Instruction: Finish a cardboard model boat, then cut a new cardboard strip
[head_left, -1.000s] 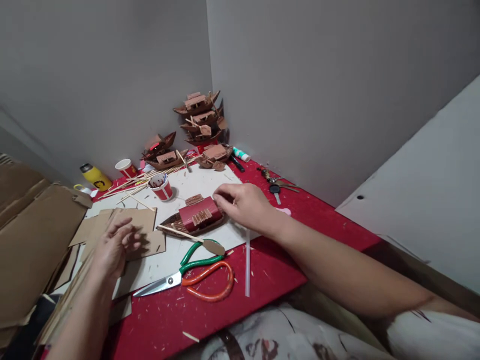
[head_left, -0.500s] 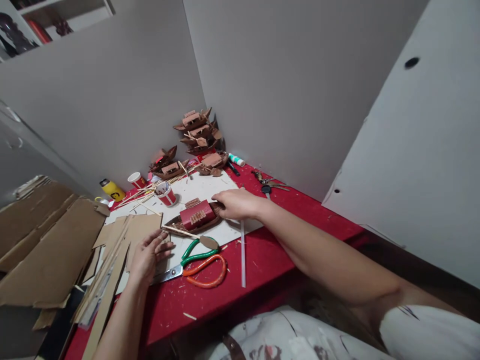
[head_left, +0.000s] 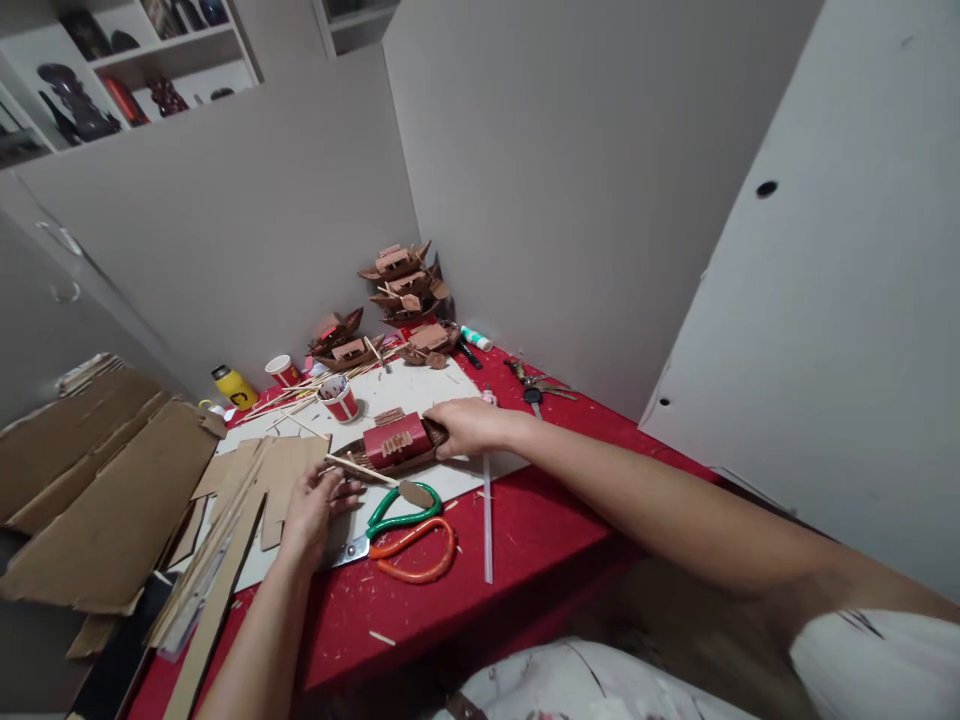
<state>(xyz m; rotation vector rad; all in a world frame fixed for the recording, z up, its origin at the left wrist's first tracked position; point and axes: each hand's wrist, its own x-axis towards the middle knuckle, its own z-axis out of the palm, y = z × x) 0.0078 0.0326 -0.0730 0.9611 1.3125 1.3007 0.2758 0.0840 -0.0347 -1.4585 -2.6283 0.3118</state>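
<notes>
A brown model boat (head_left: 409, 462) with a red curved roof (head_left: 395, 440) lies on white paper. My right hand (head_left: 469, 428) grips its right end, the fingertips partly hidden by the boat. At the boat's left end is my left hand (head_left: 319, 505), its fingers apart and nothing visibly held. A small oar with a brown oval blade (head_left: 415, 493) leans across the near side of the boat, its stick end close to my left fingertips. Just below, scissors with one green handle and one orange handle (head_left: 418, 575) lie with their blades partly behind my left wrist.
Cardboard sheets (head_left: 112, 500) and strips fill the left side. Behind are a paper cup of thin tools (head_left: 341, 403), another cup (head_left: 283, 370), a yellow bottle (head_left: 235, 387) and several model boats (head_left: 401, 285). A clear stick (head_left: 488, 520) and keys (head_left: 532, 397) lie right.
The camera view has tilted, showing more of the shelves. My right hand stays on the boat; my left hand remains by its left end, fingers slightly more curled.
</notes>
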